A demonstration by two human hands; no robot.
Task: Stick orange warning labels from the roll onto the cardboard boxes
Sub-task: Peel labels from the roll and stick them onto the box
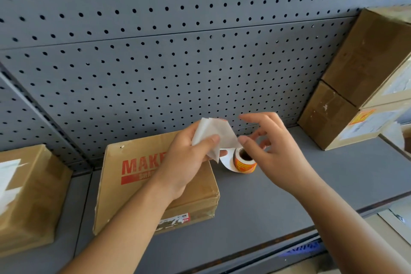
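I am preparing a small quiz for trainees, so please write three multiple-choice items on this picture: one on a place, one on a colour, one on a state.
1. Where is the label roll?
A) on top of a carton
B) on the grey shelf
C) on the floor

2. What colour is the print on the middle box?
A) blue
B) red
C) green

3. What is the left hand doing?
A) hanging empty
B) pressing a lid flat
C) gripping white paper

Answers:
1. B, it sits on the shelf, right of the middle box.
2. B, the big letters are red.
3. C, thumb and fingers pinch the paper.
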